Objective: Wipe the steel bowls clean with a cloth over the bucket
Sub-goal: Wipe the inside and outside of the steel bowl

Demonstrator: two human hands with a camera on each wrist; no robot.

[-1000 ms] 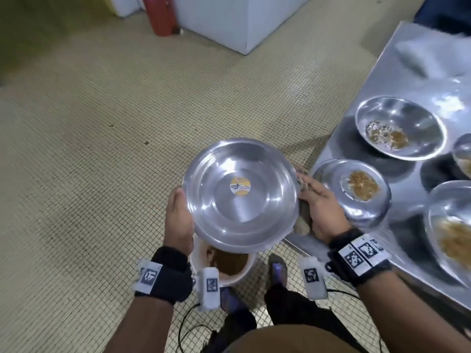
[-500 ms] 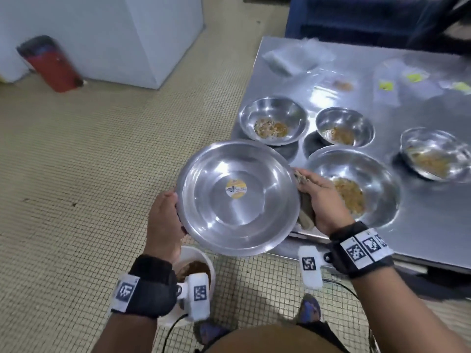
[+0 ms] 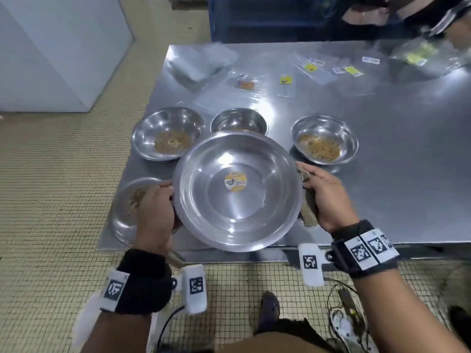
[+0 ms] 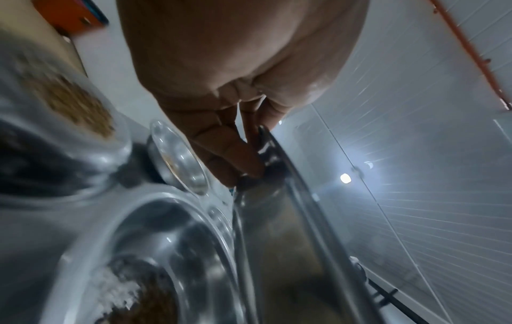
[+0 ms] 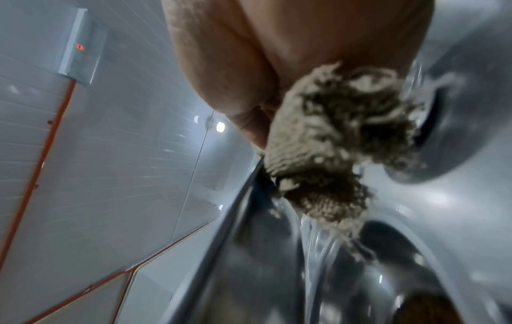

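A large clean steel bowl with a yellow sticker in its middle is held level over the front edge of the steel table. My left hand grips its left rim, fingers curled under the edge. My right hand holds a grey-brown cloth bunched against the bowl's right rim. In the right wrist view the frayed cloth lies between palm and bowl. The bucket is out of view.
Dirty steel bowls with brown residue stand on the table: one at back left, one at right, one at the front left corner beneath my left hand. A smaller bowl stands behind. Plastic packets lie further back.
Both hands carried the large bowl from above the bucket on the floor to over the table's front edge. The bucket has left the view. The grips are unchanged.
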